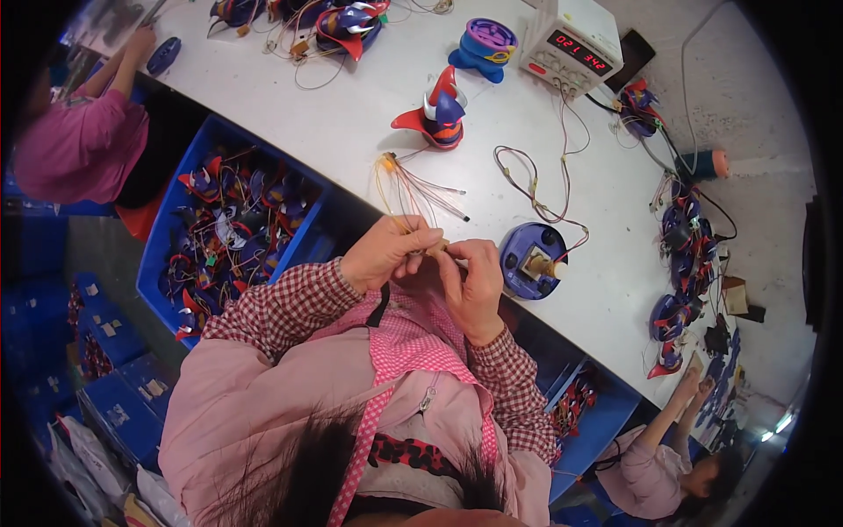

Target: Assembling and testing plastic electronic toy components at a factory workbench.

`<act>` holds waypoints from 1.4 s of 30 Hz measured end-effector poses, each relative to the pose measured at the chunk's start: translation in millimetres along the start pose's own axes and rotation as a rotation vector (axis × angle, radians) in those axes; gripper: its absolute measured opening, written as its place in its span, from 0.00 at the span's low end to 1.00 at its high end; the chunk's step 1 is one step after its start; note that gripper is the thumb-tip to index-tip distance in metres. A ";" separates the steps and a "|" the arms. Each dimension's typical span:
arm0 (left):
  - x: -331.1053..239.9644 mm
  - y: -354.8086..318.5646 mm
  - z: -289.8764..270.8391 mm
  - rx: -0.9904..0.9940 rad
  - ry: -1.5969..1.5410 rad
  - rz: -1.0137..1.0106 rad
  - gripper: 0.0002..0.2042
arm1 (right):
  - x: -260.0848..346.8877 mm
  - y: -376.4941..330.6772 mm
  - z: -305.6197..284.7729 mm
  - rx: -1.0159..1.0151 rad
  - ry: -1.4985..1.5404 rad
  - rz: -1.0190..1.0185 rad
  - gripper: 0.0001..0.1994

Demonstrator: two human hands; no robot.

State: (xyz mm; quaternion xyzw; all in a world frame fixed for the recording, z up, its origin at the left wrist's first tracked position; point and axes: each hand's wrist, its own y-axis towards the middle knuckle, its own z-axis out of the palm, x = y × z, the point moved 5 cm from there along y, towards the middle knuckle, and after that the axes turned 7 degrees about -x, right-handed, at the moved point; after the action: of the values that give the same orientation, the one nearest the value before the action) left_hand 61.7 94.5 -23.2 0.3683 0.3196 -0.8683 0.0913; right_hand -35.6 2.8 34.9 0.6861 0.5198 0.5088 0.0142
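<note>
At the table's near edge my left hand (391,250) and my right hand (474,285) meet, both closed in a pinch. Between their fingertips is a small tan piece (436,249), mostly hidden, too small to name. Thin yellow and pale wires run from my left fingers to a loose wire bundle (426,186) just beyond on the table. Right of my right hand lies a round purple base (518,285) with a pale block in its middle. Farther off stands a red, purple and white horned toy figure (443,114).
A white power supply (571,53) with a lit display stands at the back, its leads (536,184) trailing forward. Beside it is a blue and purple round part (485,48). Blue bins (162,237) of toy parts flank me. Co-workers sit left and right.
</note>
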 end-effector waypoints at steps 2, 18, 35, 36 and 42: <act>-0.7 1.5 0.8 -0.034 0.029 0.005 0.09 | 0.6 1.8 -0.3 0.012 -0.024 -0.028 0.09; -2.2 9.1 5.3 -0.108 0.060 0.061 0.13 | -6.1 4.4 -2.6 0.005 -0.004 -0.044 0.09; 2.5 16.2 11.7 -0.150 -0.045 0.043 0.11 | -12.0 3.7 -3.8 -0.035 -0.190 -0.141 0.12; 0.1 8.0 17.3 -0.151 -0.041 0.042 0.11 | -10.3 5.4 -6.2 -0.022 -0.235 -0.151 0.13; -0.2 -73.3 26.5 -0.211 0.236 0.325 0.29 | -10.9 -38.4 -92.6 -0.142 -0.261 -0.070 0.16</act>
State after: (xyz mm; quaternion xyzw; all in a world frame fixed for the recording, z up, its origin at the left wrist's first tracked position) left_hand 17.5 135.1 26.6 0.5025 0.3536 -0.7546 0.2302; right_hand -127.8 -34.6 51.0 0.7249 0.4999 0.4502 0.1479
